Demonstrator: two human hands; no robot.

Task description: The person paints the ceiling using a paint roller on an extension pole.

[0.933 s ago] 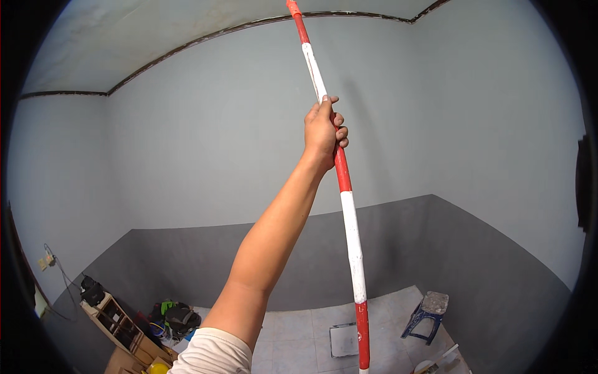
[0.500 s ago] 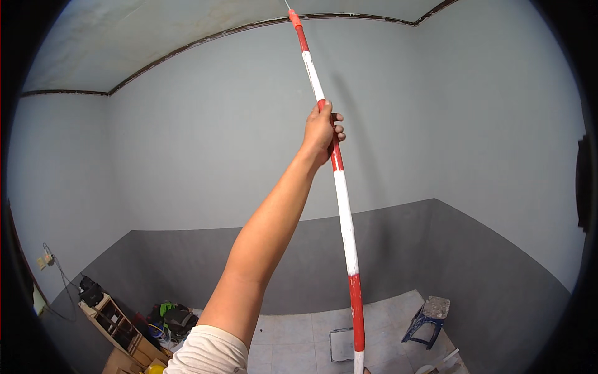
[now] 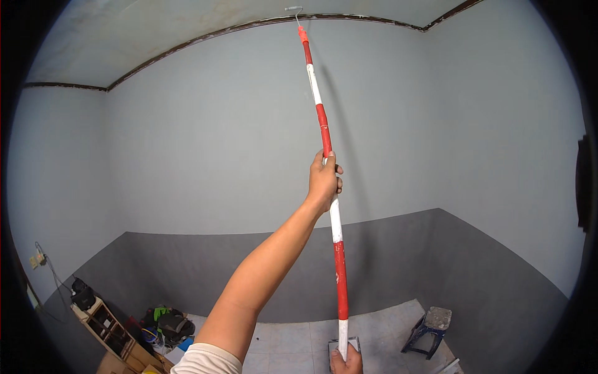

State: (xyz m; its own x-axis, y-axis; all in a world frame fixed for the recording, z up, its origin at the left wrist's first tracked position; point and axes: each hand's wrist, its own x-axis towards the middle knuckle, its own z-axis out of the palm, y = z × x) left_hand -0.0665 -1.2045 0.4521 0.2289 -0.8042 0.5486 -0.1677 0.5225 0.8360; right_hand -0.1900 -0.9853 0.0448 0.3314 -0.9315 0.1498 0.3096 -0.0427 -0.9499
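Observation:
A long pole painted in red and white bands (image 3: 341,280) runs up the middle of the view, slightly tilted to the left. My left hand (image 3: 325,181) is wrapped round it on a white band about halfway up. Lower down, my right hand (image 3: 347,361) grips a white band by the bottom edge of the view. At the top, a red plastic handle (image 3: 303,33) joins the pole to a wire frame with a small paint roller (image 3: 293,9). The roller is up by the ceiling (image 3: 187,25), beside the dark trim; whether it touches is hard to make out.
Light grey walls meet a dark grey lower band (image 3: 274,268). A dark blue stool (image 3: 430,330) with a paint-spattered top stands on the pale tiles at right. A flat tray (image 3: 354,343) lies behind my right hand. At left are a wooden shelf (image 3: 112,330), piled bags (image 3: 171,325) and a wall socket (image 3: 37,259).
My left hand has moved from a red band to the white band below it and sits lower in view. The roller and my right hand's grip now show; the pole leans farther away.

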